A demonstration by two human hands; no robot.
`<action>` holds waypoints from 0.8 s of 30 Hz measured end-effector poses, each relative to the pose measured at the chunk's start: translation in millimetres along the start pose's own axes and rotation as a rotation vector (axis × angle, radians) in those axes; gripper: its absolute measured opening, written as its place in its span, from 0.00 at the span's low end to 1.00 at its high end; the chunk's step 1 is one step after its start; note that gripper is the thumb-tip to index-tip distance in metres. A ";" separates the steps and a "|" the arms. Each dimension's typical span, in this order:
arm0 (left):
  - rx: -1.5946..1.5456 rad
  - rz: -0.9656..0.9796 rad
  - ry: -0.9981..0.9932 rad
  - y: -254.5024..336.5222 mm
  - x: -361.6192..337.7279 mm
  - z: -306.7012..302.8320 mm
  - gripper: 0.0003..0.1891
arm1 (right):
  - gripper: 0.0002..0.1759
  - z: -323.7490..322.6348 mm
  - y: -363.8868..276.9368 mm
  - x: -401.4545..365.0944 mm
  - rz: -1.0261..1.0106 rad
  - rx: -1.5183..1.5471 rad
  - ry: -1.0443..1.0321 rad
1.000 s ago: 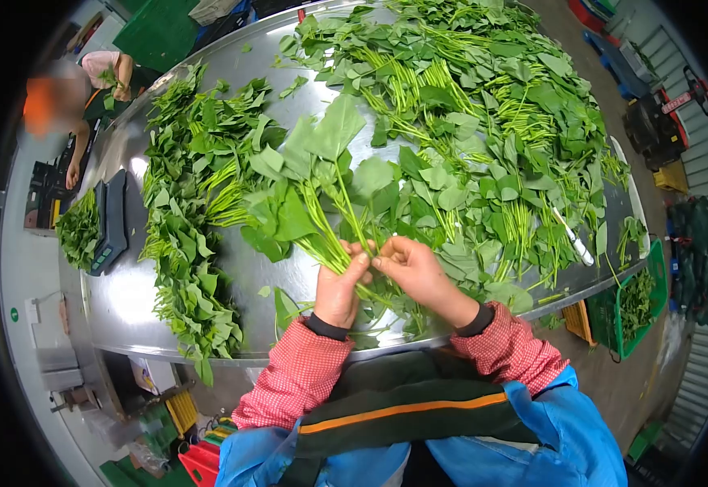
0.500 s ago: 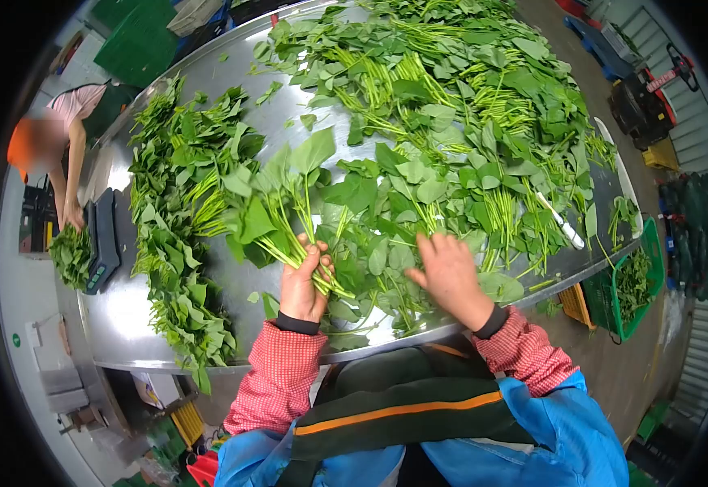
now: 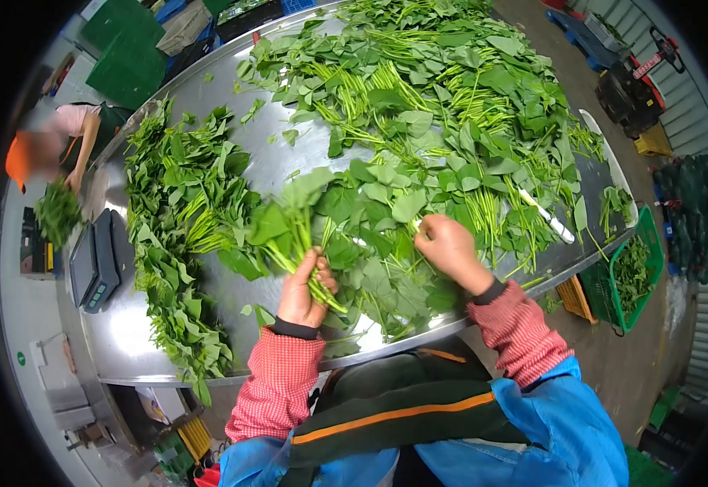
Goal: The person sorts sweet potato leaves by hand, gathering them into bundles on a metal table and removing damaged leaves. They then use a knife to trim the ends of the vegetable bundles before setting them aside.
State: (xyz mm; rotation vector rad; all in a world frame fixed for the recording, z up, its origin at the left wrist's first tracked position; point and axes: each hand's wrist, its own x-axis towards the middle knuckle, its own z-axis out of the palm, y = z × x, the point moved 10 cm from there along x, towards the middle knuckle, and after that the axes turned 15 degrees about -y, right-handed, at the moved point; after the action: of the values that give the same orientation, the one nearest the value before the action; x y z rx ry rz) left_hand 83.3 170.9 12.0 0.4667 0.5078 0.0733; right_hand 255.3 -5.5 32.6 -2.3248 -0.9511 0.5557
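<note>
My left hand [image 3: 304,294] is closed around the stems of a small bunch of leafy greens [image 3: 293,235], its leaves pointing up and away from me. To the right, my right hand [image 3: 449,250] is pinched at a stem beside a leaf [image 3: 408,206], just above the loose greens [image 3: 386,284] near the table's front edge. A large heap of greens [image 3: 468,97] covers the far and right part of the metal table [image 3: 244,312]. Bundled greens [image 3: 179,243] lie in a long row on the left. A white-handled tool [image 3: 561,230] rests on the right side of the heap.
At the far left a co-worker in an orange cap [image 3: 19,162] holds a bunch of greens [image 3: 58,213] by a scale [image 3: 94,264]. A green crate [image 3: 650,235] with greens stands beyond the table's right edge. A pallet jack [image 3: 632,101] stands further off.
My right hand has gone from spread fingers to a pinch and risen slightly. The bunch in my left hand has shifted a little. The co-worker's bunch has been lifted away from the scale.
</note>
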 end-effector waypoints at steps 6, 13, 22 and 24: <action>0.271 0.225 0.010 36.8 -10.5 35.0 0.08 | 0.14 -19.6 30.6 0.0 0.113 0.581 -0.034; 0.388 0.297 -0.082 30.2 -2.6 83.2 0.08 | 0.13 -66.8 -38.9 -23.6 0.024 -0.038 0.271; 0.346 0.168 -0.031 -18.5 30.6 60.5 0.06 | 0.10 -24.7 -108.9 -42.6 -0.312 -0.265 0.201; 0.299 0.193 0.011 -9.7 26.7 54.6 0.06 | 0.10 -11.4 -99.9 -46.3 -0.333 -0.220 0.095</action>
State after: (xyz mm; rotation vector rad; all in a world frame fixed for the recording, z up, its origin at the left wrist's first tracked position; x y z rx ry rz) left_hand 132.7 144.6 37.6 0.8081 0.4850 0.1873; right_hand 181.2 15.8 112.0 -2.2847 -1.3747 0.2113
